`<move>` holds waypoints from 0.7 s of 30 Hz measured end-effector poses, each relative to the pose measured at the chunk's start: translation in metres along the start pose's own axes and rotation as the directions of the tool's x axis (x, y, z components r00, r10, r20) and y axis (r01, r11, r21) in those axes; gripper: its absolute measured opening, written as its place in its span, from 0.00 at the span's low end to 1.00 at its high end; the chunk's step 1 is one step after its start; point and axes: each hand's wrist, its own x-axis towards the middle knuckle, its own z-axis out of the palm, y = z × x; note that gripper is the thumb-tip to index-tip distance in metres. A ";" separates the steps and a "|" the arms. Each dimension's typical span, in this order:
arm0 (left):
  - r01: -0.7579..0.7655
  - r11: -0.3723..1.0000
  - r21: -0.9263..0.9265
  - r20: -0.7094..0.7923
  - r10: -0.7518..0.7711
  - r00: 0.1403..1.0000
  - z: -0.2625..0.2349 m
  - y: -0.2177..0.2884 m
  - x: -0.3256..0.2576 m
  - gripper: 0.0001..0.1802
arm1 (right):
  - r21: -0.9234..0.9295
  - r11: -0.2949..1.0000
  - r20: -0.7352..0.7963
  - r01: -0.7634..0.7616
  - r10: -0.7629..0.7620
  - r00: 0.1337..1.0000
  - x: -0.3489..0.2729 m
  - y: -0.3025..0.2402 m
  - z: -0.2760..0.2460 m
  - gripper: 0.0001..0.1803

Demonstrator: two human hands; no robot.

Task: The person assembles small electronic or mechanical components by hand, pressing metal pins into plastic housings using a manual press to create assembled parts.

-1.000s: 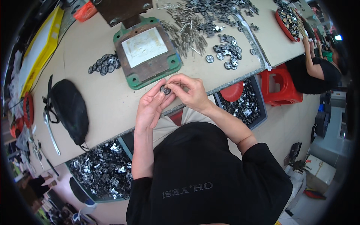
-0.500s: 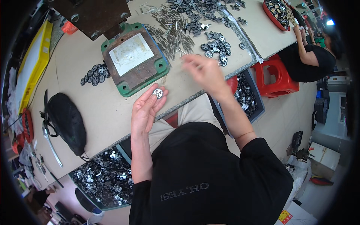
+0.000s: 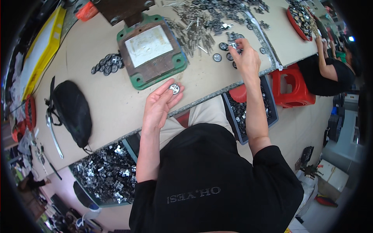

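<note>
A small black wheel with a silver spoked hub (image 3: 174, 89) is pinched between the thumb and fingers of my left hand (image 3: 157, 106), above the table's front edge. Over a small cluster of wheels and grey parts, my right hand (image 3: 248, 62) has its thumb and forefinger on either side of a small grey part (image 3: 233, 45); the fingers partly hide it. A loose wheel (image 3: 217, 57) lies left of that hand. Behind my left hand stands a green-framed press (image 3: 143, 80) with a white plate (image 3: 149, 45) on its bed.
Dark wheels (image 3: 107, 64) lie left of the press, metal pins (image 3: 194, 33) and grey parts (image 3: 223, 15) behind. A black pouch (image 3: 72, 112) rests at left. Filled bins (image 3: 241, 134) stand below the table edge. A red stool (image 3: 293, 89) and another person (image 3: 328, 72) are at right.
My right hand has moved right from above the table to the cluster of wheels and grey parts. My left hand still holds the wheel. The whole view has shifted slightly.
</note>
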 end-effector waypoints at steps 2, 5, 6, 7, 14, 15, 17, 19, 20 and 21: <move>0.000 1.000 0.000 -0.012 0.000 1.000 0.001 -0.001 0.001 0.20 | 0.217 0.975 0.022 0.053 -0.060 0.998 -0.012 -0.011 -0.002 0.22; 0.004 1.000 0.005 -0.023 -0.004 1.000 0.003 -0.001 0.002 0.19 | 0.601 0.799 0.106 0.035 -0.124 0.987 -0.037 -0.030 0.004 0.22; 0.009 0.999 0.033 -0.038 -0.008 0.999 0.004 -0.001 0.001 0.19 | 0.695 0.719 0.179 0.009 -0.185 0.966 -0.047 -0.039 0.004 0.21; 0.017 0.998 0.061 -0.051 -0.014 0.999 0.004 -0.001 0.000 0.19 | 0.774 0.632 0.242 -0.031 -0.251 0.937 -0.054 -0.046 0.004 0.20; -0.032 0.989 0.145 -0.115 0.049 0.992 0.011 -0.008 0.000 0.19 | 0.596 0.700 0.111 0.394 -0.558 0.823 -0.067 -0.066 -0.001 0.19; -0.052 0.986 0.159 -0.117 0.071 0.991 0.011 -0.010 0.000 0.19 | 0.554 0.697 0.078 0.455 -0.587 0.806 -0.066 -0.066 -0.001 0.20; -0.074 0.983 0.170 -0.121 0.095 0.988 0.011 -0.012 0.000 0.19 | 0.511 0.688 0.047 0.516 -0.621 0.783 -0.066 -0.065 -0.001 0.20; -0.075 0.983 0.165 -0.118 0.095 0.988 0.012 -0.011 0.000 0.19 | 0.449 0.701 0.019 0.554 -0.627 0.779 -0.067 -0.065 -0.003 0.20; -0.076 0.984 0.163 -0.121 0.097 0.988 0.013 -0.011 0.000 0.19 | 0.450 0.700 0.020 0.555 -0.629 0.777 -0.067 -0.066 -0.003 0.20; -0.075 0.983 0.165 -0.120 0.096 0.988 0.014 -0.010 0.000 0.19 | 0.441 0.703 0.026 0.558 -0.632 0.775 -0.067 -0.066 -0.003 0.20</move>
